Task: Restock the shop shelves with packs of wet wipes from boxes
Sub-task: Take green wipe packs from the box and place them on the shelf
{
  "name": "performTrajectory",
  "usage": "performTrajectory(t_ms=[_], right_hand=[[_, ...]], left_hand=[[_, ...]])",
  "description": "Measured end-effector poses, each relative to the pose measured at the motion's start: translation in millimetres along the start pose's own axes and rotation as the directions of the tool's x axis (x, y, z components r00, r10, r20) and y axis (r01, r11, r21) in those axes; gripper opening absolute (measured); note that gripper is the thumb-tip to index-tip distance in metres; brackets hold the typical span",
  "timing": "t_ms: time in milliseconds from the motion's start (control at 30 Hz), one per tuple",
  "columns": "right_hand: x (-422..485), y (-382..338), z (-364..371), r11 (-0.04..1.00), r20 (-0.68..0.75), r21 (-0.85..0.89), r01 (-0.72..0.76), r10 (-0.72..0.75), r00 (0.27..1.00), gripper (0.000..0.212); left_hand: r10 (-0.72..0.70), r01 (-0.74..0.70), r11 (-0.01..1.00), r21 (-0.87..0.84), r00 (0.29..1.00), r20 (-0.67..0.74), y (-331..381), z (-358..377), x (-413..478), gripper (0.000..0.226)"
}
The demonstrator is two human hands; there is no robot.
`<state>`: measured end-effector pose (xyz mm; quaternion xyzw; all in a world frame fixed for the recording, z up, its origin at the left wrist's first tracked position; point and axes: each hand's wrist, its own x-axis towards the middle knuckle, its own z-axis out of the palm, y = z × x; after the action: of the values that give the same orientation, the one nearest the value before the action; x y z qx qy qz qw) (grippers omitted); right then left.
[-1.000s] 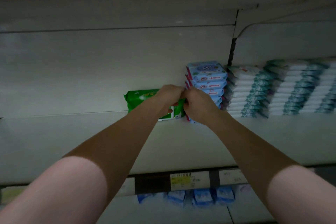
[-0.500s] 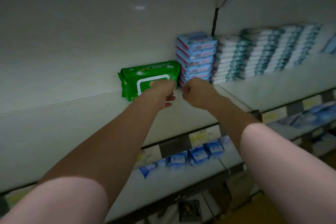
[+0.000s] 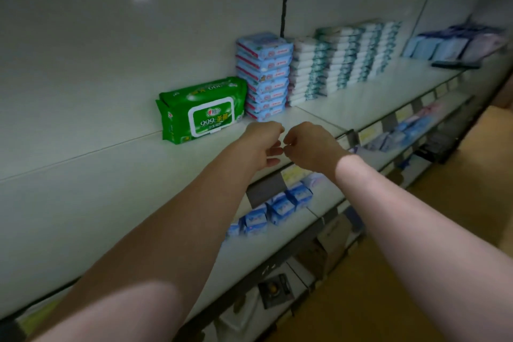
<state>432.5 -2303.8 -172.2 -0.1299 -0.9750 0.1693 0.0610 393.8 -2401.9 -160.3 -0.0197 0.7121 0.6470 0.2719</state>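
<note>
A green pack of wet wipes [image 3: 201, 110] stands on its long edge at the back of the white shelf [image 3: 111, 189], leaning on the rear panel. Right beside it rises a stack of light blue packs [image 3: 265, 76]. My left hand [image 3: 263, 144] and my right hand [image 3: 311, 147] hover side by side over the shelf, in front of and below the green pack, apart from it. Both have loosely curled fingers and hold nothing.
Stacks of white and teal packs [image 3: 341, 61] fill the shelf further right, with pale blue and lilac packs [image 3: 449, 44] beyond. Small blue packs [image 3: 280, 207] lie on the lower shelf. Price labels [image 3: 369, 133] line the shelf edges. A tan floor [image 3: 444, 230] runs on the right.
Both hands have let go of the green pack and drawn back from it towards me. The view has swung to the right and downward.
</note>
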Motion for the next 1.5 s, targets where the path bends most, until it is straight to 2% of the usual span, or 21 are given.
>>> performTrajectory(t_ms=[100, 200, 333, 467, 567, 667, 767, 833, 1033, 1200, 1400, 1500], right_hand=[[-21, 16, -13, 0.998, -0.001, -0.016, -0.061, 0.061, 0.998, 0.032], [-49, 38, -20, 0.99, -0.003, -0.032, -0.14, 0.14, 0.99, 0.022], [-106, 75, -32, 0.967, -0.071, 0.022, -0.253, 0.254, 0.965, 0.022], [-168, 115, -42, 0.94, -0.087, 0.045, -0.338, 0.341, 0.936, 0.024], [-219, 145, -47, 0.912, -0.057, 0.061, -0.406, 0.409, 0.911, 0.023], [-275, 172, -51, 0.874, -0.037, 0.079, -0.48, 0.484, 0.874, 0.026], [-328, 196, -54, 0.825, -0.051, 0.077, -0.56, 0.564, 0.824, 0.026], [-363, 211, -55, 0.786, -0.054, 0.08, -0.613, 0.617, 0.785, 0.025], [-454, 257, -58, 0.646, -0.042, 0.11, -0.756, 0.762, 0.646, 0.025], [-522, 293, -56, 0.489, -0.001, 0.135, -0.862, 0.87, 0.494, 0.026], [-599, 332, -52, 0.274, 0.047, 0.175, -0.946, 0.957, 0.286, 0.024], [-632, 349, -53, 0.164, 0.052, 0.199, -0.966, 0.983, 0.178, 0.023]], left_hand=[[0.008, -0.01, 0.999, 0.031, 0.999, 0.052, -4, 21, -12, 0.026], [0.002, -0.011, 0.994, 0.109, 0.996, 0.084, -15, 48, -28, 0.011], [-0.025, -0.011, 0.978, 0.209, 0.986, 0.167, -37, 96, -53, 0.019], [-0.038, -0.019, 0.961, 0.276, 0.979, 0.199, -68, 147, -88, 0.015], [-0.079, -0.005, 0.958, 0.288, 0.957, 0.279, -97, 177, -116, 0.031], [-0.128, 0.016, 0.944, 0.329, 0.939, 0.32, -122, 208, -157, 0.013], [-0.129, -0.043, 0.888, 0.459, 0.932, 0.337, -147, 245, -195, 0.013], [-0.15, -0.076, 0.857, 0.51, 0.91, 0.386, -165, 269, -220, 0.018], [-0.255, -0.107, 0.799, 0.591, 0.831, 0.495, -209, 331, -288, 0.012], [-0.339, -0.168, 0.747, 0.643, 0.736, 0.586, -247, 383, -328, 0.008], [-0.501, -0.246, 0.658, 0.711, 0.562, 0.658, -294, 445, -370, 0.01], [-0.542, -0.303, 0.635, 0.711, 0.48, 0.689, -316, 473, -387, 0.022]])
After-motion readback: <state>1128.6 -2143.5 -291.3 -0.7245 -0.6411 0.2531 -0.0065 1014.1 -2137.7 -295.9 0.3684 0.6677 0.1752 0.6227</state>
